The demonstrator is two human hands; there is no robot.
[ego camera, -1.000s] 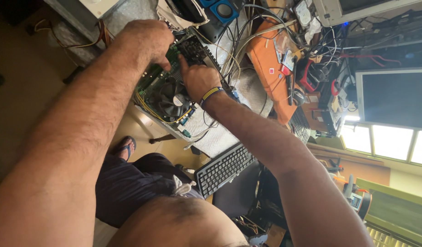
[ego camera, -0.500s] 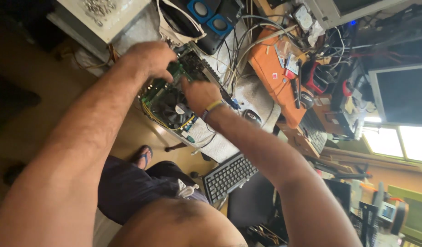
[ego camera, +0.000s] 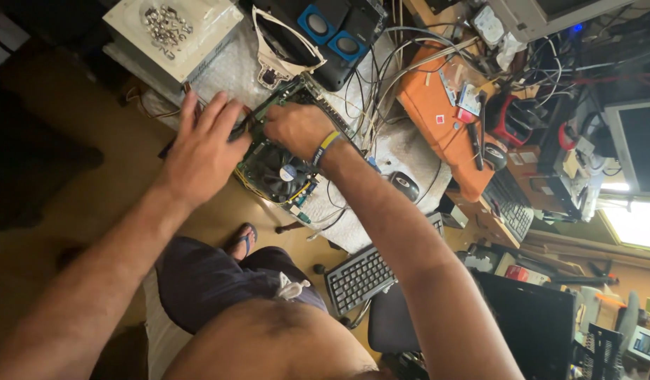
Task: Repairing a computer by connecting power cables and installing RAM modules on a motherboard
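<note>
The left hand (ego camera: 202,151), fingers spread wide, steadies the green motherboard (ego camera: 279,165) at the near edge of the cluttered counter (ego camera: 409,151), while the right hand (ego camera: 297,130) closes down on its upper components, apparently to press there.

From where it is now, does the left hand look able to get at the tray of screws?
Probably yes. The left hand rests at the motherboard's edge, fingers spread, holding nothing visible. The tray of screws sits just beyond it on the same bench, its top open, with nothing between them.
</note>
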